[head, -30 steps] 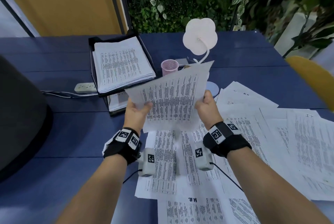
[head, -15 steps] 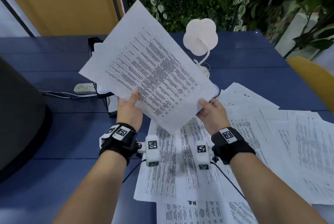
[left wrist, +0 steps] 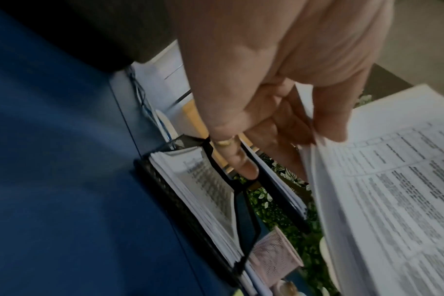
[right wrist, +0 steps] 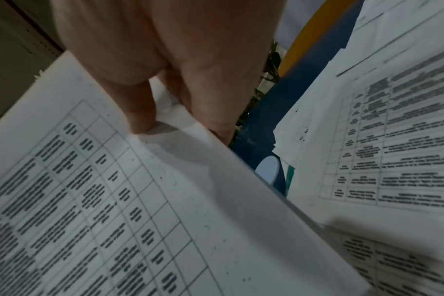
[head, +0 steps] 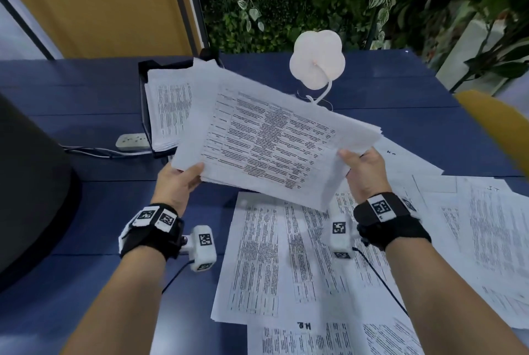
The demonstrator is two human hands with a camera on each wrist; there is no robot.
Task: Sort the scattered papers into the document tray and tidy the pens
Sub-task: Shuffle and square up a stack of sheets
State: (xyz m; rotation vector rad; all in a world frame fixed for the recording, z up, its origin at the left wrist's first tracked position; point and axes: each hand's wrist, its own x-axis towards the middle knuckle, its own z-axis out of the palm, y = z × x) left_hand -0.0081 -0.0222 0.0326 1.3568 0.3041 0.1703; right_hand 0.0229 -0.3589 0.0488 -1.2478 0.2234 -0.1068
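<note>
Both hands hold a thick stack of printed papers [head: 266, 140] in the air above the blue table, lying nearly flat and angled towards the black document tray [head: 143, 66]. My left hand [head: 183, 180] pinches its near left corner, thumb on top; in the left wrist view the left hand [left wrist: 314, 128] has fingers under the stack of papers [left wrist: 383, 190]. My right hand [head: 359, 165] grips the right edge, thumb on the sheet, as the right wrist view shows for the right hand [right wrist: 150, 120] on the stack of papers [right wrist: 114, 200]. The tray holds a pile of papers [head: 169, 108]. No pens show.
Several loose printed sheets [head: 286, 254] cover the table near and to the right. A white flower-shaped lamp [head: 316, 64] stands behind the stack. A power strip [head: 133, 141] with cables lies left of the tray. A pink mesh cup [left wrist: 271, 258] stands beside the tray. A dark rounded object [head: 25, 182] sits far left.
The stack has tipped down from a steep tilt to nearly flat and swung left towards the tray. Both hands have spread wider on its edges.
</note>
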